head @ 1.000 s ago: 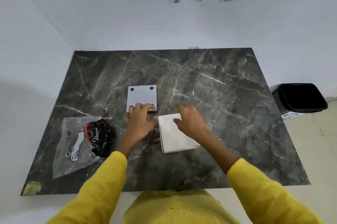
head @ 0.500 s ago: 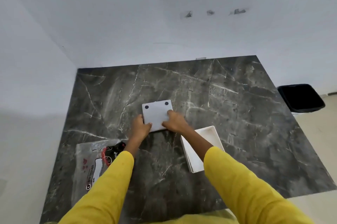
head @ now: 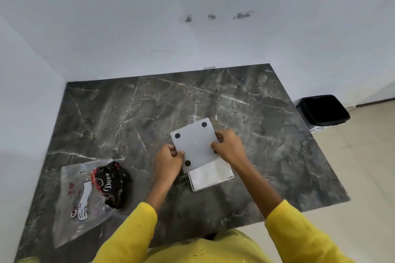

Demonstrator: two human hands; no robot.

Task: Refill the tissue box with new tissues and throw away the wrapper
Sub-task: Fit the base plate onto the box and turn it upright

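I see both hands gripping a flat white square panel with black round pads, held tilted at the centre of the frame. My left hand has its fingers clenched on the panel's lower left edge; my right hand pinches its right edge. Just below the panel, partly covered by it, a white open tissue box rests on the dark grey marble table with white tissues inside. At lower left of the frame, well apart from the box, a clear plastic wrapper with red and black print lies crumpled on the table. At the right edge, a black waste bin stands on the pale floor beside the table.
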